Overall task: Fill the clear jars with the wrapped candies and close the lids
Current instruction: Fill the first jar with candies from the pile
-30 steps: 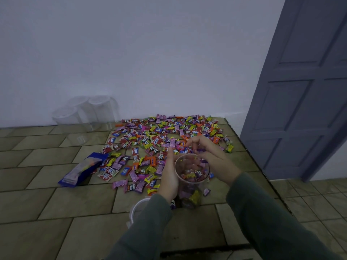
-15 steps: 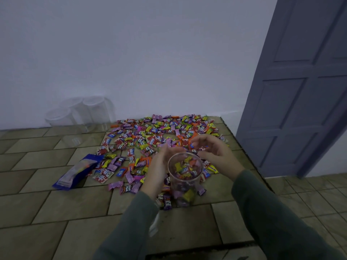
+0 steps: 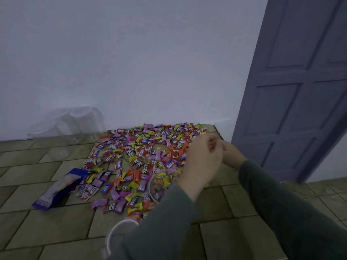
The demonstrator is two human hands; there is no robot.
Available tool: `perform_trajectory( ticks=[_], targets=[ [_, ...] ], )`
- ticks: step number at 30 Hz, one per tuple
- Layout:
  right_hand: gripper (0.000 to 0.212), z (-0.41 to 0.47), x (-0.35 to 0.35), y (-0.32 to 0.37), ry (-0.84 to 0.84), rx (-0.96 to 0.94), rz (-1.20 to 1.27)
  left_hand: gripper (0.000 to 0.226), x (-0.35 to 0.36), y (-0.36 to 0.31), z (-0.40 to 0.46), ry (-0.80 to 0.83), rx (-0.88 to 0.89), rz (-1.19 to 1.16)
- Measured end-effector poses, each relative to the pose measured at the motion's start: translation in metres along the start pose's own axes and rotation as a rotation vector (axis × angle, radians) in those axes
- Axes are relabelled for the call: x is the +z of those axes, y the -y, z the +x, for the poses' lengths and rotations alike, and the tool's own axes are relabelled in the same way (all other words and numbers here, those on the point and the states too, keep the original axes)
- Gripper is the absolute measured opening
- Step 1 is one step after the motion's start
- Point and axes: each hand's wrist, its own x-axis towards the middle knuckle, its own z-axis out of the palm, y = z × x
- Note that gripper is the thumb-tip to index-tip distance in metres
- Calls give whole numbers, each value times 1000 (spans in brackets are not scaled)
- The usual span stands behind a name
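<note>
A large heap of wrapped candies [image 3: 142, 154] in many colours lies on the tiled floor. At its near edge stands a clear jar [image 3: 159, 186] partly filled with candies, its right side hidden by my left forearm. The jar's white lid [image 3: 117, 234] lies on the floor close to me. My left hand [image 3: 203, 158] hovers over the right part of the heap, fingers loosely curled, with no candy visible in it. Just behind it is my right hand [image 3: 231, 153], its fingers hidden by the left hand and blurred.
Three empty clear jars [image 3: 75, 121] stand against the white wall at the back left. A blue candy bag [image 3: 60, 186] lies left of the heap. A grey-blue door [image 3: 300, 91] stands on the right, past a floor edge.
Both hands have left the jar's rim and moved up and right over the heap. The view has shifted, so the jar now sits lower left of the hands.
</note>
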Motion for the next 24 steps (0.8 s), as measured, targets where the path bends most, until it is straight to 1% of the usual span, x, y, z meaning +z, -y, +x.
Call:
perform_trajectory(
  ticks=[2,4,8,12,15,17,20,24],
  targets=[
    [14,11,-13,-8,7,28,-34,29,32,11,7,55,-26,30],
    [17,25,-26,-19,9,88,-80,32,59,31,19,68,-73,104],
    [19,54,-43,-46,-25,106,-151,35,92,70,45,48,-132,265],
    [17,84,-49,-60,17,126,-249,41,115,95,65,26,-136,454],
    [19,111,-49,-66,58,94,-360,45,134,108,78,35,-115,600],
    [24,132,-47,-74,67,66,-431,46,145,114,90,59,-112,653],
    [26,161,-44,-85,98,17,-573,45,153,123,110,138,-116,703],
    [32,192,-39,-96,96,-91,-622,52,160,134,129,191,-135,735]
  ],
)
